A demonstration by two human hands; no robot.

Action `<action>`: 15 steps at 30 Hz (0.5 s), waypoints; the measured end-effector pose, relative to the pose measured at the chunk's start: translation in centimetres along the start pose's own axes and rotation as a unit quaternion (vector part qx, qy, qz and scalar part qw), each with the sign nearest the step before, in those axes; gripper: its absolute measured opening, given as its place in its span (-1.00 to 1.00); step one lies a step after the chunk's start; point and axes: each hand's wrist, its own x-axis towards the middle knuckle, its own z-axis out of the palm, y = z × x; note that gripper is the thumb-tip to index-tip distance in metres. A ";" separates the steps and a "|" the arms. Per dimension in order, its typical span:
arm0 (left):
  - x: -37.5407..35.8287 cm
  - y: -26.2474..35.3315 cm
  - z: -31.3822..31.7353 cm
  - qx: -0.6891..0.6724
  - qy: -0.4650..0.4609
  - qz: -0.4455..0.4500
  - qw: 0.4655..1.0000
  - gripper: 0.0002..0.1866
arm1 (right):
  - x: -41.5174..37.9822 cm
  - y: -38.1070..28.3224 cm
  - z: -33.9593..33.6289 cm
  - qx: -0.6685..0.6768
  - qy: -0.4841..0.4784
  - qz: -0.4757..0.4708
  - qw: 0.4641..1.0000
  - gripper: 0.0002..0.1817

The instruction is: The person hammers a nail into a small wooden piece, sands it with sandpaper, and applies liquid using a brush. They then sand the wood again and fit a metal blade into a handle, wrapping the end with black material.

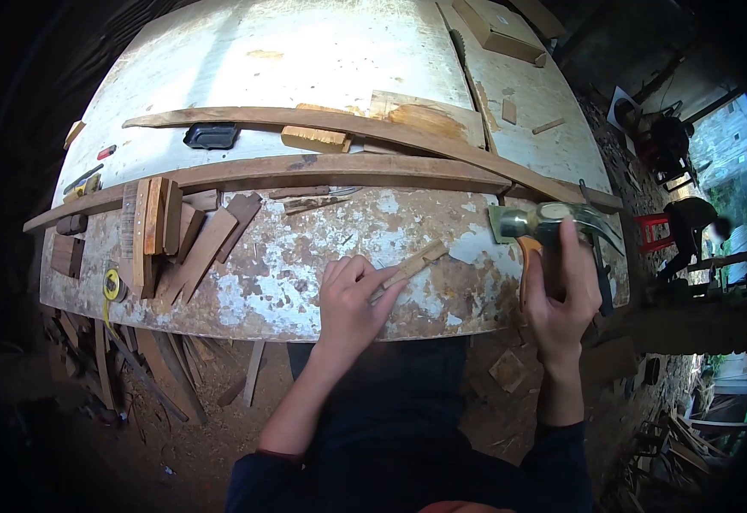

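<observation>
We log the near edge of the surface [305, 308] first. The left hand [349, 306] rests there, fingers [358, 272] curled down and pinching the near end of a small wood strip [413, 264]. The strip lies flat on the worn paint, its long axis running from the fingertips up and to the right, away from us. So the strip's free end points toward the right hand's side.

The right hand [561, 295] is just right of it, wrapped closed around the orange handle of a hammer [553, 224]. The steel head sits above the knuckles with the claw to the right. The hammer head stands near the strip's far end but apart from it; the left hand is the one in contact with the strip. We cannot tell whether a nail stands in the strip: too small at this view.

Farther out, to the left, a cluster of short offcuts [172, 235] lies fanned against a long curved batten [305, 171] that spans the surface. A second batten [348, 124] arcs behind it, with a black tray [211, 135] between the two. At the far right corner a wood block [500, 27] sits alone.
</observation>
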 end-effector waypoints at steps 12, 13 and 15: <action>-0.7 -0.1 -0.2 -0.003 0.006 -0.011 1.000 -0.72 | 0.0 1.2 0.2 -0.004 -0.047 -0.019 0.999 -0.17; -0.4 -0.2 -0.1 -0.001 0.008 -0.008 1.000 -0.71 | 0.3 1.0 0.5 0.016 0.038 -0.005 0.999 -0.18; -0.3 -0.1 0.0 -0.021 0.002 -0.018 1.000 -0.71 | -0.6 1.0 1.3 -0.002 0.009 -0.054 0.999 -0.16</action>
